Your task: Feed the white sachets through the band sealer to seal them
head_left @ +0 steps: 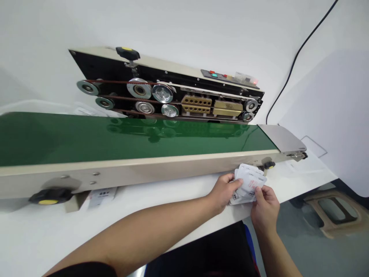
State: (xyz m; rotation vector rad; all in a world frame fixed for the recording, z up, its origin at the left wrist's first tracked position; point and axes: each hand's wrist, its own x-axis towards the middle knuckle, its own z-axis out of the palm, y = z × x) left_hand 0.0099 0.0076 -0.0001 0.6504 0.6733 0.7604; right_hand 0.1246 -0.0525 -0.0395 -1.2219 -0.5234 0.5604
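Printed white cards [249, 182] fan between the left hand [223, 192] and right hand [265, 209], both closed, pinching the stack together.

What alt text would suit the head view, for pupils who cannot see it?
A left hand and right hand hold a fan of white printed cards beside a band sealer with a green conveyor belt, on a white table.
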